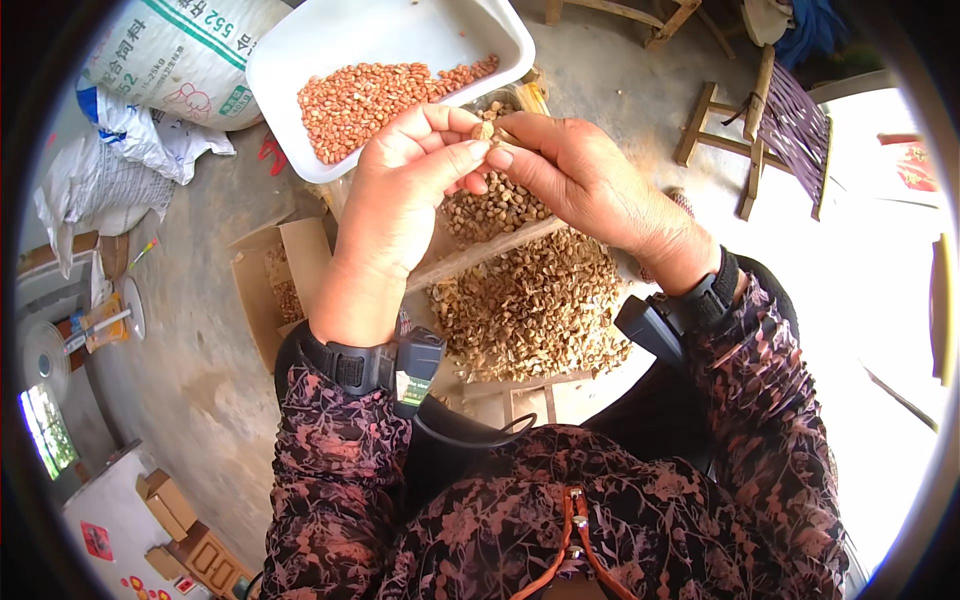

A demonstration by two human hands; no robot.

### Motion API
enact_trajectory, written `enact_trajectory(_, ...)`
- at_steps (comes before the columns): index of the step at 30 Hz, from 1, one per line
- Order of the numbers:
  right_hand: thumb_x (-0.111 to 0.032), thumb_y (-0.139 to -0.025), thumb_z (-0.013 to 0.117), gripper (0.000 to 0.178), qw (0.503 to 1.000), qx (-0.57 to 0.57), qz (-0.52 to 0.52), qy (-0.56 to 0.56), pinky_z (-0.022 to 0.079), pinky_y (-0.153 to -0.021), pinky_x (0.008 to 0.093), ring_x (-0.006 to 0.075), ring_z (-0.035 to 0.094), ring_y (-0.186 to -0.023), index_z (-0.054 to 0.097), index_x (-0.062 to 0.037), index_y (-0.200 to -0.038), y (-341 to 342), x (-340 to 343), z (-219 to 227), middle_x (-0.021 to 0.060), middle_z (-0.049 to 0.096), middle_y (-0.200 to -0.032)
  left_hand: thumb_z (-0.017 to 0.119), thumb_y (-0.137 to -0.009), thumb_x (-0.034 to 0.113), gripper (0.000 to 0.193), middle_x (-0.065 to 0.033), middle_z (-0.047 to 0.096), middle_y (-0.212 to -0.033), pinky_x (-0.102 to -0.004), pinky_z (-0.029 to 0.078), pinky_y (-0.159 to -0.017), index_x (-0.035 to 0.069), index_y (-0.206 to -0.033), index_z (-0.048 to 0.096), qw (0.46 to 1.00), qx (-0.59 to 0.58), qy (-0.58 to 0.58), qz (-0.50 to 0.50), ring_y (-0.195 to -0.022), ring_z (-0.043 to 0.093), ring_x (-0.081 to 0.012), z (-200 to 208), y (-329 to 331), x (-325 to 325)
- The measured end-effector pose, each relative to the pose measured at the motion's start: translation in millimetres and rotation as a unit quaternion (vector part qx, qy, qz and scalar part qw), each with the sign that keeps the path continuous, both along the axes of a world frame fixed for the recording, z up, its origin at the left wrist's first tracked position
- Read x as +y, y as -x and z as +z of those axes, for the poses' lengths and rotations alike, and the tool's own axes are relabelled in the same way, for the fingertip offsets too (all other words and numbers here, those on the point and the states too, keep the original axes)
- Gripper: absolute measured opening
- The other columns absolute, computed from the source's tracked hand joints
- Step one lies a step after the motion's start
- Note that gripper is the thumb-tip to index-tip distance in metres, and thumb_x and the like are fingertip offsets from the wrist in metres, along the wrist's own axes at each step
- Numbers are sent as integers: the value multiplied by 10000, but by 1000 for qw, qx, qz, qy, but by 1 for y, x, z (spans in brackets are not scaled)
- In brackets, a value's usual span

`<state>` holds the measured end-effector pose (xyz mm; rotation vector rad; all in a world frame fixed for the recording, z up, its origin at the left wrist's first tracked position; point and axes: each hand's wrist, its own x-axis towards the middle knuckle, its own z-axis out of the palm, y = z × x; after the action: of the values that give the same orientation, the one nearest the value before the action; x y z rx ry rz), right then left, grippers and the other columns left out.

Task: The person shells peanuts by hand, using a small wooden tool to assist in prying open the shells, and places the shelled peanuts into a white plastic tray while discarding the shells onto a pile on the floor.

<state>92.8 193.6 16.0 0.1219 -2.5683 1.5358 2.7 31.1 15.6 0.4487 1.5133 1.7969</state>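
Observation:
My left hand (395,190) and my right hand (590,180) meet in front of me, thumbs and fingertips pinched together. Between them is a tan peanut in its shell (484,130), partly covered by the fingers. Just beyond, a white plastic tub (268,75) holds reddish shelled peanuts (365,105), gathered toward its near side. Below my hands lie unshelled peanuts (490,215) behind a wooden bar (480,252). Closer to me spreads a heap of broken peanut shells (540,305).
An opened cardboard box (310,255) with some peanuts inside stands on the floor left of the shell heap. A large printed sack (190,60) and crumpled white bags (110,180) sit at the far left. A wooden stool with a woven purple seat (795,135) is at the far right.

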Motion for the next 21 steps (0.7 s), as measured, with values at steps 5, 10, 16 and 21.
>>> enact_trajectory(5,-243,-912,537,245,999,31,-13,25,426,-568,382,301,529,-588,574,-1,-916,0,-2,0,172,543,-640,602,-839,17,86,-40,628,-832,-211,488,-643,11,-921,577,998,19,-36,41,-685,580,-92,5,-2,0)
enact_trajectory(10,-248,-911,549,250,999,11,-19,43,428,-575,368,260,536,-598,581,-5,-961,-2,-2,5,156,551,-652,615,-825,-26,112,-32,613,-851,-214,504,-633,10,-919,566,994,86,-4,61,-719,578,-74,8,-8,1)
enact_trajectory(16,-233,-898,576,253,997,20,-20,67,441,-594,358,252,544,-625,579,3,-987,-1,-3,8,147,577,-694,593,-817,-66,127,-29,607,-848,-194,493,-674,-1,-914,544,992,116,-4,54,-754,577,-62,9,-13,4)
enact_trajectory(21,-223,-901,575,250,998,16,-9,66,448,-617,355,241,550,-649,576,10,-990,-1,-5,7,159,578,-712,579,-806,-100,150,-20,597,-844,-195,489,-685,-3,-915,542,993,108,-10,56,-759,576,-59,8,-15,4)
